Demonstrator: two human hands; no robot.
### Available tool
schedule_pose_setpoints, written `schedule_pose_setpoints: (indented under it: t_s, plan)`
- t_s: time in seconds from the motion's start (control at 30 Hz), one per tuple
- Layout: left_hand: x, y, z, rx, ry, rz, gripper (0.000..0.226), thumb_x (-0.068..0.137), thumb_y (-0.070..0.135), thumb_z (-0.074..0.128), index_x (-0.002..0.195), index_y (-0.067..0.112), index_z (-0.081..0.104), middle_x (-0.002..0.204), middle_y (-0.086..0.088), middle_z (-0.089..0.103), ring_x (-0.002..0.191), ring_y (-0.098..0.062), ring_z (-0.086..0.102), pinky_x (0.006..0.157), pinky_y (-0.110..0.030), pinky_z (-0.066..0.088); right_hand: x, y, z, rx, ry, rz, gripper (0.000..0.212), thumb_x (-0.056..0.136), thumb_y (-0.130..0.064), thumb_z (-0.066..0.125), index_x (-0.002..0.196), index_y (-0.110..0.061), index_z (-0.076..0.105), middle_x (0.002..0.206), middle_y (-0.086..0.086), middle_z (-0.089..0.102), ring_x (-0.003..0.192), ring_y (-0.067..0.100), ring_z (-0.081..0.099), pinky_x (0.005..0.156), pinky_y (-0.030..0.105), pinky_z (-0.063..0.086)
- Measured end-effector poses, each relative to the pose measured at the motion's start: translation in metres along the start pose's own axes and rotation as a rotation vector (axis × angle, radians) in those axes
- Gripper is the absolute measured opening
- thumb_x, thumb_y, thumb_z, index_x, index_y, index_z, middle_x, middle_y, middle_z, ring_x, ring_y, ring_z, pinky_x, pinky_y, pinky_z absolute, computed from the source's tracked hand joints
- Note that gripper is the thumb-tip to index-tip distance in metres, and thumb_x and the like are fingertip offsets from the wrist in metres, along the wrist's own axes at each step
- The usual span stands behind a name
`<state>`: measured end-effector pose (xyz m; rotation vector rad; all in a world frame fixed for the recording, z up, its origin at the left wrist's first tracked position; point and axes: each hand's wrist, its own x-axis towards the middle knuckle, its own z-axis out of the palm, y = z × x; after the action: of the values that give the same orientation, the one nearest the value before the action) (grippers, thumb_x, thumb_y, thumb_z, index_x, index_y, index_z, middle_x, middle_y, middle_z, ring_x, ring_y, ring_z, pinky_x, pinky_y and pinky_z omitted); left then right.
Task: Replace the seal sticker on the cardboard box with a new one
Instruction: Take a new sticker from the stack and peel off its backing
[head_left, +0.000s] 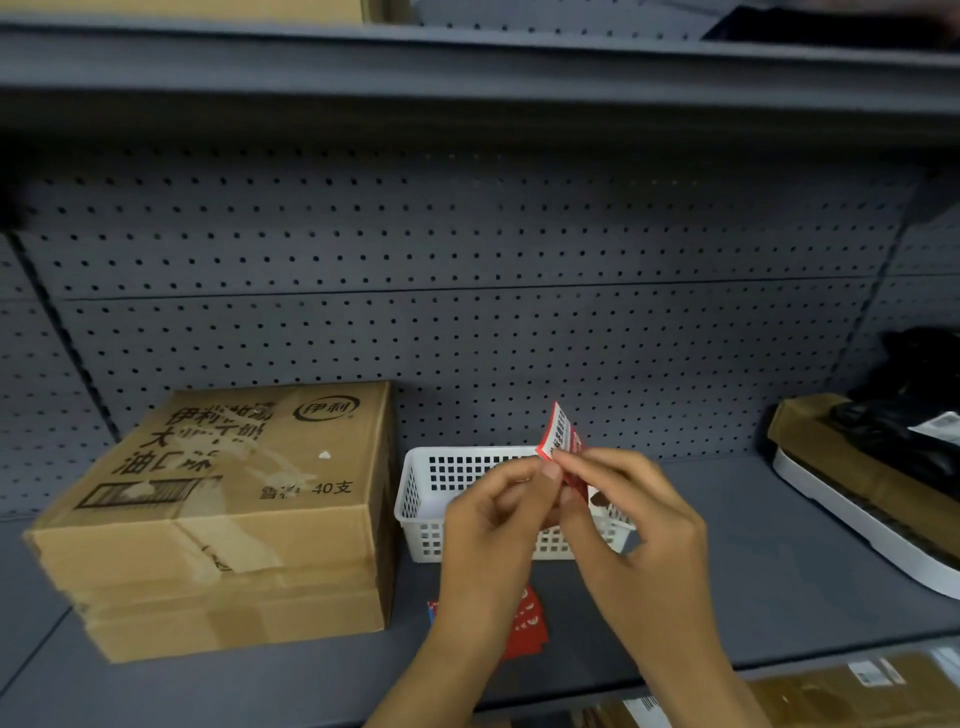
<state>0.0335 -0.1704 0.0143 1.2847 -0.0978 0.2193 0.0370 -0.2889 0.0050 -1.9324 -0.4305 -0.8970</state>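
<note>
A brown cardboard box (244, 514) with black printed characters lies on the grey shelf at the left, its top torn in pale patches. My left hand (493, 525) and my right hand (623, 525) meet in front of a white basket, both pinching a red and white seal sticker (562, 434) that stands up above my fingertips. Its lower end shows white and dark between my right fingers. More red stickers (530, 623) lie flat on the shelf below my left wrist, partly hidden by it.
A white perforated basket (421, 499) stands right of the box, behind my hands. At the far right a white tray (852, 525) holds brown cardboard and a black bag. A pegboard wall backs the shelf; another shelf overhangs above. Boxes show below the front edge.
</note>
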Motion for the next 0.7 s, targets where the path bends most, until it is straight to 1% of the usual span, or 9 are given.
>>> schedule_pose_setpoints:
  t_s: [0.1, 0.2, 0.3, 0.37, 0.5, 0.6, 0.7]
  plan:
    - [0.006, 0.018, -0.004, -0.034, -0.013, 0.051, 0.017, 0.087, 0.023, 0.067, 0.092, 0.013, 0.079, 0.083, -0.009, 0.081, 0.078, -0.017, 0.078, 0.074, -0.022, 0.059, 0.013, -0.008, 0.003, 0.046, 0.036, -0.057, 0.026, 0.091, -0.012, 0.067, 0.113, -0.019, 0.079, 0.107, -0.011, 0.071, 0.099, 0.01, 0.07, 0.086, 0.018, 0.054]
    - [0.011, 0.029, -0.01, -0.01, -0.023, 0.102, 0.023, 0.08, 0.028, 0.069, 0.094, 0.013, 0.078, 0.083, -0.01, 0.082, 0.078, -0.018, 0.079, 0.073, -0.023, 0.06, 0.024, -0.016, 0.004, 0.141, 0.035, -0.036, 0.021, 0.094, -0.01, 0.069, 0.108, -0.021, 0.08, 0.104, -0.012, 0.074, 0.098, 0.011, 0.072, 0.084, 0.017, 0.054]
    - [0.015, 0.038, -0.014, -0.007, -0.032, 0.112, 0.024, 0.084, 0.025, 0.069, 0.1, 0.009, 0.076, 0.087, -0.013, 0.081, 0.083, -0.02, 0.079, 0.076, -0.026, 0.061, 0.033, -0.021, 0.007, 0.222, 0.006, -0.013, 0.021, 0.092, -0.006, 0.072, 0.106, -0.019, 0.081, 0.103, -0.009, 0.075, 0.097, 0.014, 0.073, 0.083, 0.019, 0.055]
    - [0.018, 0.043, -0.017, -0.007, -0.038, 0.102, 0.022, 0.087, 0.023, 0.069, 0.102, 0.008, 0.075, 0.088, -0.015, 0.081, 0.084, -0.022, 0.079, 0.077, -0.028, 0.062, 0.038, -0.022, 0.008, 0.238, -0.003, -0.014, 0.02, 0.091, -0.007, 0.072, 0.105, -0.018, 0.081, 0.101, -0.008, 0.076, 0.095, 0.013, 0.073, 0.081, 0.018, 0.055]
    - [0.022, 0.052, -0.02, -0.023, -0.03, 0.019, 0.017, 0.094, 0.013, 0.066, 0.105, 0.002, 0.073, 0.085, -0.015, 0.08, 0.081, -0.023, 0.079, 0.078, -0.032, 0.064, 0.044, -0.021, 0.01, 0.262, -0.024, -0.017, 0.021, 0.089, -0.004, 0.075, 0.105, -0.017, 0.081, 0.1, -0.007, 0.076, 0.091, 0.01, 0.072, 0.079, 0.014, 0.053]
    - [0.024, 0.057, -0.021, -0.01, -0.023, -0.013, 0.019, 0.095, 0.014, 0.064, 0.107, 0.001, 0.073, 0.083, -0.012, 0.08, 0.076, -0.02, 0.079, 0.075, -0.029, 0.064, 0.045, -0.019, 0.011, 0.251, -0.04, -0.032, 0.023, 0.088, -0.004, 0.076, 0.105, -0.019, 0.08, 0.1, -0.008, 0.075, 0.089, 0.012, 0.072, 0.079, 0.018, 0.055]
    - [0.023, 0.059, -0.022, 0.003, -0.021, -0.021, 0.018, 0.095, 0.013, 0.065, 0.105, 0.0, 0.073, 0.081, -0.012, 0.08, 0.074, -0.018, 0.078, 0.073, -0.027, 0.064, 0.046, -0.017, 0.01, 0.263, -0.065, -0.022, 0.023, 0.088, -0.004, 0.075, 0.105, -0.017, 0.081, 0.1, -0.005, 0.076, 0.087, 0.017, 0.072, 0.079, 0.025, 0.058]
